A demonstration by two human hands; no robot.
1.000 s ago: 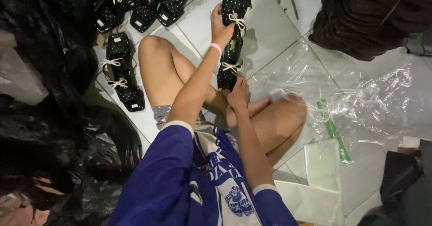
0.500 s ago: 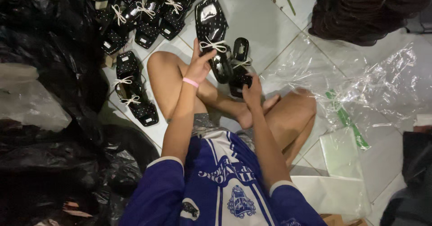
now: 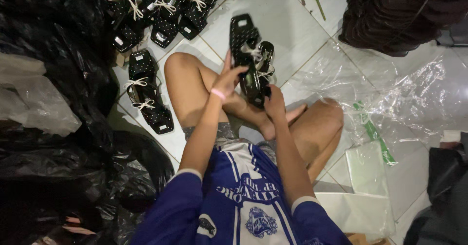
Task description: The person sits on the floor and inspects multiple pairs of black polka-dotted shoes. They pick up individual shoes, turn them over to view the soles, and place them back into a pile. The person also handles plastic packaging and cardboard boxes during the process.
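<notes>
I sit cross-legged on a white tiled floor (image 3: 292, 35). Both hands hold a pair of black studded sandals (image 3: 252, 55) with white bow ties, raised over my shins. My left hand (image 3: 227, 80), a pink band on its wrist, grips the left sandal along its side. My right hand (image 3: 274, 103) clasps the heel end of the other sandal from below. The two sandals lie side by side, touching, soles turned partly toward me.
More black sandals with white bows lie in a row (image 3: 161, 11) at top left, and one pair (image 3: 146, 91) beside my left knee. Black plastic bags (image 3: 53, 128) fill the left side. Clear plastic wrap (image 3: 404, 98) spreads right; a dark heap (image 3: 399, 16) sits top right.
The held pair has come down and nearer to my lap, and the view has tilted so that the row of sandals at top left shows more.
</notes>
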